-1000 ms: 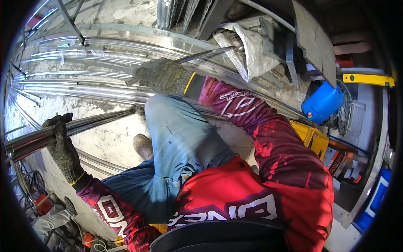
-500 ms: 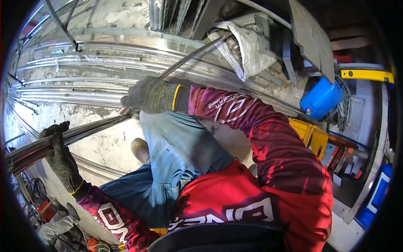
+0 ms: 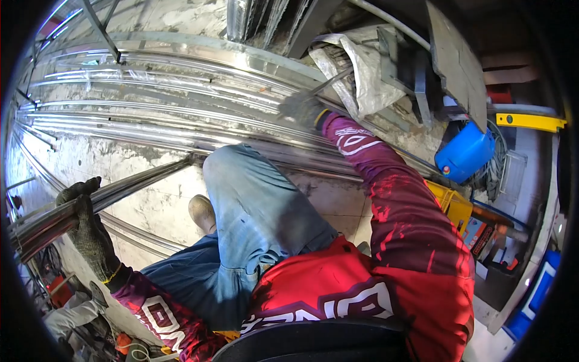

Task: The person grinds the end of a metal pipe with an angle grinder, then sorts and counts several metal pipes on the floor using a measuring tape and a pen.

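Observation:
My left hand (image 3: 90, 232), in a dark knitted glove, is wrapped round a bundle of shiny metal tubes (image 3: 129, 188) at the left. The bundle slants up to the right, its far end near my knee. My right hand (image 3: 300, 110), gloved too and blurred by motion, is by a thin rod (image 3: 332, 81) that slants toward the opening of a whitish sack (image 3: 365, 84). Its fingers are too smeared to make out. Beneath and beyond it, long metal tubes (image 3: 163, 108) lie across the floor.
A blue container (image 3: 465, 154), a yellow level (image 3: 529, 122) and a yellow case (image 3: 449, 202) stand at the right. A grey board (image 3: 457, 63) leans at the upper right. Cables and a person's grey-clad leg (image 3: 72, 317) are at the lower left.
My right hand has moved away from the tube bundle, up and right toward the sack, along with the rod. My left hand stays on the bundle. The view has shifted slightly.

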Demonstrator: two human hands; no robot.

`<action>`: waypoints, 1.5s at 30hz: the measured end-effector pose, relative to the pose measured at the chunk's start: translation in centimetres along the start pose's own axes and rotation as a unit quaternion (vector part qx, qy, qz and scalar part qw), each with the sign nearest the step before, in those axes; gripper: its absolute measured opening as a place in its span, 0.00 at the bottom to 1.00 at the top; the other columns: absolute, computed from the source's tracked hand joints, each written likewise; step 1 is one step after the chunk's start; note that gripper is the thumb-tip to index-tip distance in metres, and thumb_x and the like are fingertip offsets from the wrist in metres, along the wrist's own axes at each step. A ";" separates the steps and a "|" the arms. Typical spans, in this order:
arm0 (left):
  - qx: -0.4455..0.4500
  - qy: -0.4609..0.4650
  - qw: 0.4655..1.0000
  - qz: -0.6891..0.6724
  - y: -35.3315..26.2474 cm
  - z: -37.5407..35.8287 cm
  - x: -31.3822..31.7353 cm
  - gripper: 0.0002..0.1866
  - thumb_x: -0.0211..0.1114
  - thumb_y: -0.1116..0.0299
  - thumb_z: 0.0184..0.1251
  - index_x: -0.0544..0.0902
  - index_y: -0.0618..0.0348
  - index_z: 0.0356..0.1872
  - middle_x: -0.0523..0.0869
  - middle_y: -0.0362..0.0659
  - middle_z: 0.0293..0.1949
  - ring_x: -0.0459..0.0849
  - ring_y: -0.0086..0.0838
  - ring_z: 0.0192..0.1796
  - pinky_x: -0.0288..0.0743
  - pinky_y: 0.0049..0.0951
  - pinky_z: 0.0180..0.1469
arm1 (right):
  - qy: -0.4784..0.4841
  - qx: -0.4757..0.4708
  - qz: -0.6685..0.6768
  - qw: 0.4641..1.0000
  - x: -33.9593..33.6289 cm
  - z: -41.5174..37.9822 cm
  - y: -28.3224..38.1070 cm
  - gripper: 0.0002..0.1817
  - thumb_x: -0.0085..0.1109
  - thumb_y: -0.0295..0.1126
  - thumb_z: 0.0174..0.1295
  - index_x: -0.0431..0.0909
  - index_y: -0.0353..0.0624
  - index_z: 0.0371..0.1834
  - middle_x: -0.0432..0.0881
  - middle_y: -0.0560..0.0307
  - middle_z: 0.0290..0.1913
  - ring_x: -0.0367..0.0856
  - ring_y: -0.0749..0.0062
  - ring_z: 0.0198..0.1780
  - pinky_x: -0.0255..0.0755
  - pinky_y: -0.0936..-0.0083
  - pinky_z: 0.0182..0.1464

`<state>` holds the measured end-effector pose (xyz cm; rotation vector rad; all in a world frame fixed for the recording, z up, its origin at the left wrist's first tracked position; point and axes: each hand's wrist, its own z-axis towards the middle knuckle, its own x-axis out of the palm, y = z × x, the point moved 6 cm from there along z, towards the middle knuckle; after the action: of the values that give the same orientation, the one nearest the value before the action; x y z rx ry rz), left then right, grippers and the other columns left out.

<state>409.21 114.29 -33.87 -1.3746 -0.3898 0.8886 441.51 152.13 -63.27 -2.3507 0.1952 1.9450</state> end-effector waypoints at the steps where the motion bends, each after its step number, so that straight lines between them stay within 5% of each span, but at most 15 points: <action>1: 0.000 -0.002 1.000 0.003 -0.2 -0.1 0.0 0.15 0.62 0.66 0.75 0.75 0.61 0.56 0.84 0.49 0.50 0.85 0.41 0.56 0.69 0.43 0.68 | 0.060 0.048 0.007 0.997 0.7 -0.7 -2.1 0.14 0.52 0.47 0.70 0.83 0.57 0.50 0.86 0.56 0.42 0.85 0.59 0.48 0.73 0.48 0.51; 4: -0.009 0.000 0.999 0.045 -0.8 -0.6 0.2 0.16 0.61 0.65 0.75 0.75 0.61 0.57 0.85 0.50 0.50 0.84 0.41 0.57 0.68 0.44 0.69 | 0.169 0.243 -0.003 0.955 2.1 -4.8 -11.3 0.18 0.56 0.47 0.67 0.83 0.53 0.54 0.84 0.49 0.54 0.81 0.55 0.58 0.67 0.49 0.67; 6: -0.010 0.012 0.999 0.037 -1.0 -0.9 0.3 0.18 0.62 0.62 0.75 0.75 0.61 0.57 0.85 0.51 0.51 0.83 0.42 0.58 0.66 0.45 0.70 | 0.115 0.344 -0.101 0.926 3.2 -9.6 -16.6 0.19 0.56 0.44 0.67 0.83 0.51 0.56 0.83 0.47 0.56 0.79 0.55 0.63 0.68 0.51 0.68; 12: -0.034 0.016 0.999 0.021 -1.1 -1.3 0.6 0.18 0.60 0.61 0.76 0.75 0.63 0.57 0.84 0.52 0.53 0.81 0.44 0.61 0.64 0.47 0.72 | 0.117 0.367 -0.004 0.923 2.7 -8.3 -20.2 0.18 0.52 0.37 0.64 0.86 0.44 0.52 0.84 0.39 0.56 0.83 0.49 0.60 0.73 0.53 0.65; 14: -0.028 0.019 0.999 0.002 -1.1 -1.2 0.3 0.18 0.59 0.60 0.77 0.76 0.63 0.57 0.84 0.52 0.55 0.81 0.44 0.62 0.64 0.47 0.73 | 0.141 0.394 0.002 0.908 3.3 -7.2 -20.8 0.21 0.55 0.43 0.61 0.86 0.42 0.50 0.83 0.36 0.55 0.83 0.46 0.58 0.73 0.57 0.65; 15: -0.035 0.019 0.999 0.015 -1.1 -1.4 0.4 0.18 0.60 0.60 0.77 0.76 0.63 0.57 0.83 0.52 0.55 0.80 0.45 0.62 0.64 0.48 0.73 | 0.173 0.439 0.060 0.879 3.6 -7.7 -21.9 0.31 0.51 0.53 0.62 0.82 0.40 0.59 0.80 0.39 0.62 0.79 0.47 0.64 0.65 0.57 0.71; 19: -0.018 0.011 1.000 -0.006 -0.1 -1.9 -0.7 0.18 0.60 0.60 0.76 0.76 0.63 0.56 0.82 0.51 0.55 0.80 0.46 0.62 0.62 0.51 0.75 | 0.146 0.398 0.023 0.905 5.6 -7.1 -21.9 0.40 0.59 0.61 0.59 0.73 0.45 0.69 0.69 0.38 0.72 0.67 0.42 0.73 0.61 0.52 0.73; 22: -0.020 0.027 0.999 -0.012 -0.4 -2.0 -0.4 0.17 0.60 0.61 0.76 0.76 0.63 0.56 0.82 0.51 0.54 0.80 0.47 0.62 0.62 0.53 0.75 | 0.137 0.385 0.060 0.911 2.6 -6.4 -17.0 0.40 0.62 0.60 0.58 0.73 0.50 0.70 0.70 0.39 0.71 0.68 0.42 0.72 0.60 0.50 0.73; 28: -0.047 -0.053 0.997 0.037 -1.3 -2.5 0.5 0.18 0.61 0.61 0.76 0.74 0.63 0.57 0.82 0.50 0.52 0.79 0.47 0.63 0.62 0.52 0.74 | 0.085 0.410 0.042 0.907 4.1 -6.4 -18.9 0.38 0.68 0.59 0.55 0.76 0.48 0.65 0.70 0.41 0.70 0.70 0.45 0.70 0.64 0.51 0.72; 30: -0.052 -0.093 0.993 0.053 -1.1 -3.0 -0.4 0.18 0.61 0.61 0.76 0.74 0.63 0.57 0.82 0.50 0.52 0.79 0.47 0.63 0.62 0.51 0.74 | 0.108 0.440 0.010 0.892 4.7 -5.0 -20.5 0.31 0.72 0.49 0.53 0.80 0.45 0.58 0.74 0.38 0.63 0.73 0.42 0.66 0.70 0.55 0.67; 32: -0.056 -0.095 0.991 0.078 -0.9 -3.5 -1.3 0.17 0.61 0.61 0.76 0.74 0.62 0.56 0.81 0.49 0.52 0.80 0.45 0.61 0.64 0.51 0.73 | 0.175 0.493 0.045 0.851 7.5 -4.3 -24.1 0.28 0.67 0.40 0.56 0.81 0.43 0.61 0.77 0.33 0.64 0.77 0.43 0.65 0.72 0.59 0.67; 36: -0.071 -0.101 0.986 0.115 -1.0 -3.9 -0.9 0.16 0.61 0.62 0.76 0.73 0.62 0.54 0.80 0.48 0.51 0.81 0.42 0.59 0.66 0.50 0.73 | 0.166 0.432 -0.001 0.886 8.0 -3.6 -26.3 0.21 0.54 0.38 0.63 0.84 0.39 0.55 0.82 0.38 0.58 0.82 0.47 0.61 0.73 0.58 0.65; 37: -0.062 -0.083 0.990 0.093 -1.7 -3.6 0.3 0.16 0.61 0.62 0.76 0.73 0.61 0.54 0.80 0.48 0.51 0.81 0.42 0.59 0.66 0.51 0.72 | 0.078 0.503 0.035 0.860 8.7 -3.9 -27.2 0.21 0.48 0.38 0.66 0.86 0.39 0.51 0.83 0.38 0.57 0.83 0.46 0.59 0.75 0.59 0.63; 45: -0.055 -0.079 0.994 0.052 -2.4 -3.6 1.3 0.17 0.65 0.61 0.71 0.72 0.60 0.51 0.78 0.47 0.47 0.80 0.42 0.56 0.67 0.58 0.70 | 0.281 0.327 -0.148 0.890 12.2 -3.2 -26.5 0.19 0.47 0.37 0.69 0.88 0.48 0.51 0.86 0.48 0.56 0.86 0.52 0.57 0.79 0.55 0.58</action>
<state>413.36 112.92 -32.68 -1.4408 -0.4982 1.0801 450.87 177.34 -75.12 -2.2064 0.4179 0.8290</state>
